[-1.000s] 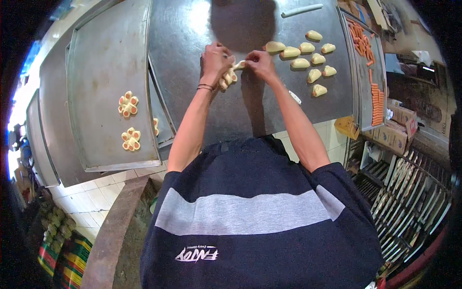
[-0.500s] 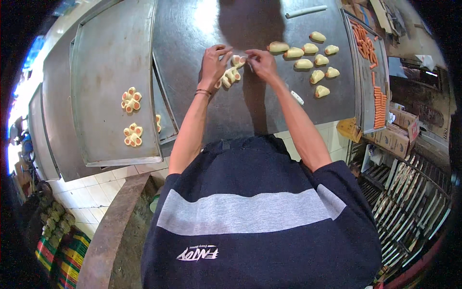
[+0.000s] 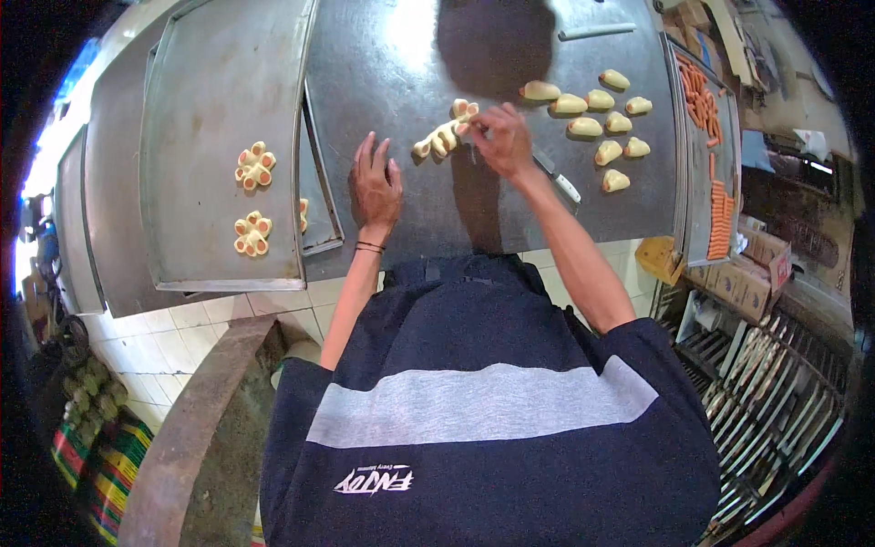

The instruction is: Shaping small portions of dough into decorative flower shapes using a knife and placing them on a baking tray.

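Note:
My left hand rests on the steel table with fingers apart, left of a cut sausage-dough piece. The piece is fanned into segments, some showing pink sausage centres. My right hand is pinched on its right side, fingers slightly blurred. A white-handled knife lies beside my right wrist, partly hidden. To the right sit several uncut dough-wrapped sausages. Two flower-shaped pieces sit on the large left tray.
A tray of sausages borders the table's right side. A pale rod lies at the back. Another tray lies under the left one. Cardboard boxes, a yellow container and metal racks are at lower right.
My left hand has let go of the dough, dropping down and leftward with fingers opened. My right hand has shifted slightly right. The dough piece now has a segment turned up at the top.

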`<state>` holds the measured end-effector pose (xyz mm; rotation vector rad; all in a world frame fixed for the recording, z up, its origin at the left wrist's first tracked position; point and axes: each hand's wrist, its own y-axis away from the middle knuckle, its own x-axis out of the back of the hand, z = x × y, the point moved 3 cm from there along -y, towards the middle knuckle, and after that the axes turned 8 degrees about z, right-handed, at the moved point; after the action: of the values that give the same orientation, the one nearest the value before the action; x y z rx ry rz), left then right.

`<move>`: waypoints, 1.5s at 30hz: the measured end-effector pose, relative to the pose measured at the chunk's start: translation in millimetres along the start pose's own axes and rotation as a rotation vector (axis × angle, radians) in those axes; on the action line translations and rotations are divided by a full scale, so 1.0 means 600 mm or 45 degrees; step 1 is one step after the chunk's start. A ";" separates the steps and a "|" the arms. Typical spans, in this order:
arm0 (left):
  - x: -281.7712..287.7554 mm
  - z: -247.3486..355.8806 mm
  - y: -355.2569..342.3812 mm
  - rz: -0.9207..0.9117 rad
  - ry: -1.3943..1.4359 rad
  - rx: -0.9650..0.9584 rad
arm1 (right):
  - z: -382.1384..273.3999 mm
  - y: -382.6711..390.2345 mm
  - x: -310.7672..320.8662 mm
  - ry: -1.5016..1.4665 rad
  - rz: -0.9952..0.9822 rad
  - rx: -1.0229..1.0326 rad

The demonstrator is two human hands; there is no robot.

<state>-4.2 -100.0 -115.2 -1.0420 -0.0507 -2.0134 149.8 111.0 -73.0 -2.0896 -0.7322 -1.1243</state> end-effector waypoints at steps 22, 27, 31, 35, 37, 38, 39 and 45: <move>0.002 -0.019 -0.013 -0.010 -0.219 -0.126 | 0.012 -0.126 -0.067 -0.108 -0.275 0.032; -0.014 -0.004 -0.016 0.005 -0.237 -0.126 | -0.007 0.022 -0.039 -0.338 -0.223 -0.562; -0.024 0.012 -0.020 0.021 -0.253 -0.157 | -0.016 0.047 -0.059 -0.338 -0.095 -0.739; -0.031 0.024 -0.013 0.022 -0.246 -0.154 | -0.013 0.044 -0.036 -0.314 0.105 -0.677; -0.029 0.020 -0.012 0.031 -0.260 -0.163 | -0.015 0.030 -0.006 -0.355 0.098 -0.746; -0.027 0.024 -0.013 0.035 -0.258 -0.159 | -0.008 0.027 0.013 -0.377 0.082 -0.817; -0.024 0.027 -0.013 0.039 -0.260 -0.172 | 0.004 0.026 0.018 -0.383 0.094 -0.816; -0.033 0.056 -0.019 0.023 -0.244 -0.176 | 0.103 0.027 0.009 -0.287 0.153 -0.905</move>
<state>15.6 -66.3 -103.4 -1.3167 -0.0038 -1.9163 195.2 147.9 -99.0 -2.8442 -0.3092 -1.2063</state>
